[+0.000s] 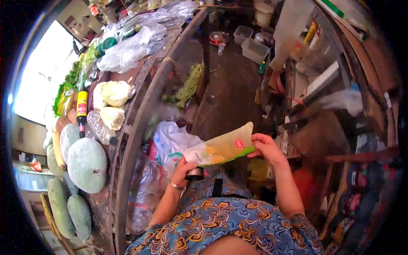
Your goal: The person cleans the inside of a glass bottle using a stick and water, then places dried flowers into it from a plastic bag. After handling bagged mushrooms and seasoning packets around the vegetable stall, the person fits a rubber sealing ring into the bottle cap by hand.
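Note:
A long printed packet [222, 146], cream and yellow with a green edge and a red label, is stretched between my two hands, tilted up to the right. My left hand [181, 173] is closed around its left end. A short, dark, round thing with a pale rim [194, 174] sits at the same hand, below the packet; its kind is unclear. At the other end, the fingers of my right hand [268, 148] pinch the packet's right edge. White plastic bags [170, 142] lie just beyond my left hand.
On the left, a slanted stall table [140, 102] carries large pale winter melons [87, 165], a yellow-labelled bottle [81, 111], cabbages [117, 93] and plastic bags. Green stalks [190, 87] hang by its inner edge. Plastic tubs [255, 50] stand on the dark floor ahead. Cluttered shelving lines the right.

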`<state>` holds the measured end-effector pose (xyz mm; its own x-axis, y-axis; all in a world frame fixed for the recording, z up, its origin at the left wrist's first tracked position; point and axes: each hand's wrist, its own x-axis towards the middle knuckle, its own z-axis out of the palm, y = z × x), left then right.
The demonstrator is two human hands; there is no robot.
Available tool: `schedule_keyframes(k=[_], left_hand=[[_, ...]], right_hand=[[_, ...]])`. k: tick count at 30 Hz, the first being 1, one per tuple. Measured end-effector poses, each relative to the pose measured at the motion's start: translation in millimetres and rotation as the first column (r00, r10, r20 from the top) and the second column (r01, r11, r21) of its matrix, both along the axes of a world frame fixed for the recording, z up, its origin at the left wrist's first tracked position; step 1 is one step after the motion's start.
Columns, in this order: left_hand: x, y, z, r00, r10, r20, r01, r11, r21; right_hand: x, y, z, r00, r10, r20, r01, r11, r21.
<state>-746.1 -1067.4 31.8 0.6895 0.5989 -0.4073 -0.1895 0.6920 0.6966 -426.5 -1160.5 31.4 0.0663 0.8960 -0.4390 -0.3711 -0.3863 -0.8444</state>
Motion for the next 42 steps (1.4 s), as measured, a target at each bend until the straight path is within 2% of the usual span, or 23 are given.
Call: schedule_keyframes(k=[2, 4, 5, 7, 9, 11, 14, 15, 16, 17, 19, 20, 24, 26, 33, 36, 38, 42], left_hand=[[16, 22, -2, 0.999, 0.011, 0.032, -0.011, 1.0, -0.023], [33, 44, -5, 0.994, 0.106, -0.017, -0.106, 0.994, 0.005], [40, 56, -8, 0.994, 0.111, -0.011, -0.111, 0.994, 0.007], [55, 88, -21, 0.999, 0.043, -0.015, -0.043, 0.998, 0.049], [71, 122, -41, 0.999, 0.011, 0.046, -0.014, 0.997, 0.072], [93, 154, -52, 1.0, 0.008, 0.018, -0.008, 1.0, 0.014], [127, 198, -42, 0.999, 0.017, 0.036, -0.016, 1.0, -0.013], [137, 213, -39, 0.999, 0.013, 0.038, -0.011, 0.999, -0.041], [148, 227, -27, 0.998, 0.008, -0.063, -0.006, 0.999, 0.044], [156, 240, -30, 0.998, 0.014, -0.062, -0.011, 0.999, 0.043], [169, 264, -35, 0.995, -0.041, 0.087, 0.043, 0.999, -0.03], [174, 274, -33, 0.996, -0.035, 0.082, 0.037, 0.999, -0.027], [207, 313, -19, 1.0, 0.002, -0.027, -0.002, 1.0, 0.012], [222, 328, -19, 0.999, 0.014, -0.037, -0.013, 1.0, 0.015], [300, 395, -38, 0.998, 0.058, -0.002, -0.058, 0.998, 0.007], [344, 435, -28, 0.993, -0.004, -0.114, 0.002, 1.0, -0.016], [374, 452, -31, 0.997, 0.069, -0.044, -0.07, 0.997, -0.012], [420, 482, -28, 0.989, 0.148, -0.023, -0.148, 0.989, 0.024]], right_hand=[[15, 32, -2, 1.0, 0.011, -0.004, -0.011, 1.0, 0.018], [33, 60, -6, 1.0, 0.018, -0.005, -0.018, 0.999, 0.034], [45, 74, -8, 0.997, 0.07, -0.014, -0.07, 0.998, -0.003], [70, 106, -15, 0.992, 0.127, -0.01, -0.128, 0.991, -0.03], [94, 135, -29, 0.976, 0.216, -0.031, -0.215, 0.976, 0.028], [117, 169, -30, 0.972, 0.233, 0.026, -0.233, 0.972, 0.001], [145, 210, -23, 0.995, 0.087, -0.044, -0.085, 0.996, 0.032], [155, 224, -24, 0.995, 0.09, -0.043, -0.088, 0.995, 0.036], [165, 236, -23, 0.995, 0.099, -0.021, -0.098, 0.995, 0.03], [174, 247, -23, 0.994, 0.109, 0.0, -0.109, 0.994, 0.022], [187, 270, -23, 0.995, 0.097, 0.008, -0.098, 0.995, 0.011], [192, 282, -23, 0.997, 0.078, 0.014, -0.078, 0.997, 0.007], [221, 327, -22, 0.99, 0.135, 0.03, -0.134, 0.99, -0.047], [236, 349, -21, 0.967, 0.182, 0.18, -0.176, 0.983, -0.05], [318, 429, -35, 0.97, 0.188, 0.154, -0.187, 0.982, -0.021], [360, 473, -35, 0.974, 0.151, 0.169, -0.15, 0.989, -0.022], [388, 500, -25, 0.954, 0.201, 0.22, -0.199, 0.979, -0.031], [434, 551, -17, 0.928, 0.317, 0.196, -0.312, 0.948, -0.056]])
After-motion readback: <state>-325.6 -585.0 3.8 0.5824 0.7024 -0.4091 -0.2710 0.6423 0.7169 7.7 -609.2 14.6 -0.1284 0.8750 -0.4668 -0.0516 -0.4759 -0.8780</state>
